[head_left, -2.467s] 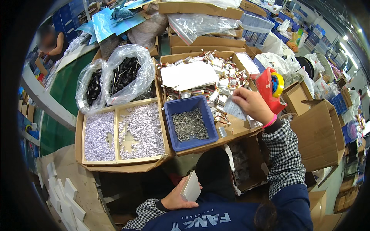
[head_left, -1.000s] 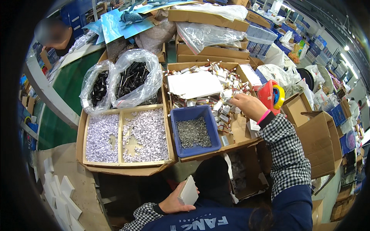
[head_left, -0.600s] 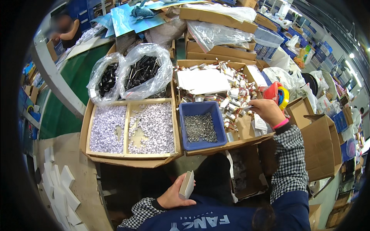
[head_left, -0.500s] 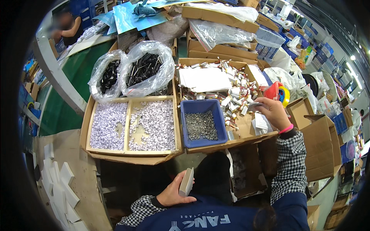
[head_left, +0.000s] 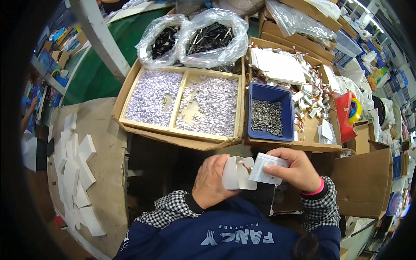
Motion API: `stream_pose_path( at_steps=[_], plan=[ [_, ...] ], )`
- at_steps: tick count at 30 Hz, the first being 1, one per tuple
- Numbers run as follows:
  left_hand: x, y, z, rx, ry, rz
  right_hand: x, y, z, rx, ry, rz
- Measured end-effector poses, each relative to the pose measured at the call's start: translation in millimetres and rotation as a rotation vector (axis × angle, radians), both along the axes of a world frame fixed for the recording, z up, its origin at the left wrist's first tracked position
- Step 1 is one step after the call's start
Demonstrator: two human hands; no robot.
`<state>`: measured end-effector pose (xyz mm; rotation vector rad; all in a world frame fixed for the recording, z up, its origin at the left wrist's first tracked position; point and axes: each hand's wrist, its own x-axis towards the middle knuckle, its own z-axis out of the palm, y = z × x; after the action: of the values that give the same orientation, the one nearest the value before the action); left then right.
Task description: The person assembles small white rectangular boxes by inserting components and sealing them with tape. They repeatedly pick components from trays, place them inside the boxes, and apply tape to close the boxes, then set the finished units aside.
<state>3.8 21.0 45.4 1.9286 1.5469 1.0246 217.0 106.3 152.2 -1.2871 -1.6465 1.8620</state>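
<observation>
Currently, in the head view, the left hand (head_left: pixel 210 178) grasps a white box (head_left: pixel 231 174) nearer than the blue tub (head_left: pixel 271 137); the right hand's (head_left: pixel 299 170) grip pinches a paper (head_left: pixel 263 168) at the box's open end. White cartons (head_left: pixel 71 173) litter the brown counter (head_left: pixel 112 134) leftward.

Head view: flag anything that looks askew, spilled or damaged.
The flat white pieces on the brown board at left look askew, overlapping at different angles instead of neatly stacked. The white sheets lie on loose silvery parts in the cardboard carton, which also looks untidy. I see no clear spill or damage.
</observation>
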Motion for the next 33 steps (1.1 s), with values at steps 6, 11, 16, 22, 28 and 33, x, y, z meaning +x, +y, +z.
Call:
stream_pose_path(
  at_steps=[6,11,16,22,28,33],
  plan=[
    [-3.1,-2.8,2.6,0.154,0.321,0.198,-21.9,-3.9,-12.8,0.553,-0.386,0.163],
    [-6.3,-2.9,-2.9,0.098,0.496,0.199,-41.5,-11.9,-28.5,0.959,-0.466,0.211],
    [-10.6,-7.3,-10.2,0.147,0.389,0.216,-45.4,-9.8,-39.7,0.767,-0.368,0.247],
    [-8.8,-13.0,-20.3,0.115,0.42,0.196,-54.8,-12.8,-53.7,0.834,-0.368,0.262],
    [-10.2,-10.9,-32.1,0.066,0.373,0.286,-73.6,-16.7,-57.8,0.788,-0.373,0.22],
    [-15.1,-15.0,-40.0,-0.127,0.205,0.305,-80.8,-12.4,-41.9,0.926,-0.314,0.27]
  ],
)
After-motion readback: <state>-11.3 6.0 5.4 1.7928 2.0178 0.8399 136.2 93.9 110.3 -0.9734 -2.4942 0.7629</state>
